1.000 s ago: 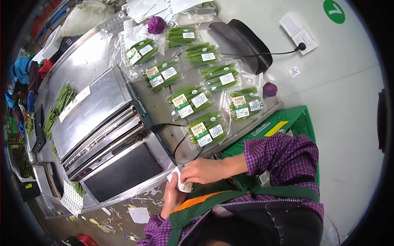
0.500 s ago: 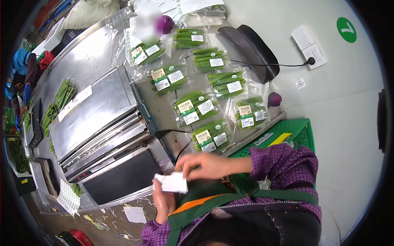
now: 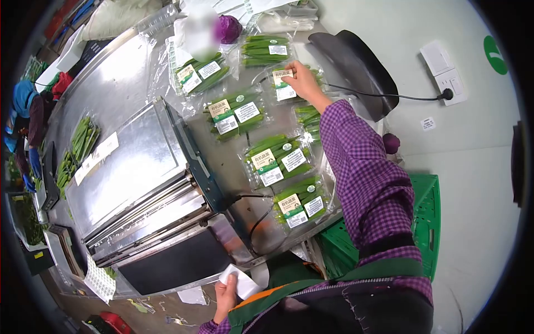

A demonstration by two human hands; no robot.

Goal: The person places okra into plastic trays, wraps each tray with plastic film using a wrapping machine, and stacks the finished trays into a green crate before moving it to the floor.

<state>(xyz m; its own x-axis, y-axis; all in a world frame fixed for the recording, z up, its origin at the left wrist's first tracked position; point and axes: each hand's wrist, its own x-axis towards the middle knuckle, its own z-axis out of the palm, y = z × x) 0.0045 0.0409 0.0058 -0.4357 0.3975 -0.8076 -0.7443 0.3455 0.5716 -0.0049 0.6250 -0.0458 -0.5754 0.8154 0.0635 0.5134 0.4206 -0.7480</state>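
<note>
At the far side of the table, my right hand point(image 3: 304, 82) has its fingers on a beige-and-green label point(image 3: 283, 76), which lies over a clear pack of long green vegetables point(image 3: 311, 74). The fingertips touch the label's right side. Low by the table's front edge, my left hand point(image 3: 225, 298) is closed on a white piece of paper point(image 3: 242, 284), perhaps a small stack. Nearer packs, such as the front pack point(image 3: 300, 201) and the middle pack point(image 3: 276, 161), bear both a beige-and-green label and a white one. My right sleeve partly hides another pack point(image 3: 307, 118).
A metal machine point(image 3: 133, 167) with a dark front panel stands left of the packs. Right of my arm is a green crate point(image 3: 425, 222). A black cable point(image 3: 384, 96) runs to a wall socket. A purple round vegetable point(image 3: 228, 29) sits at the back. Another person point(image 3: 36, 119) works far left.
My right hand has left the white paper and reached away to a far pack, where a beige-and-green label now lies. My left hand has lowered slightly, still holding the paper.
</note>
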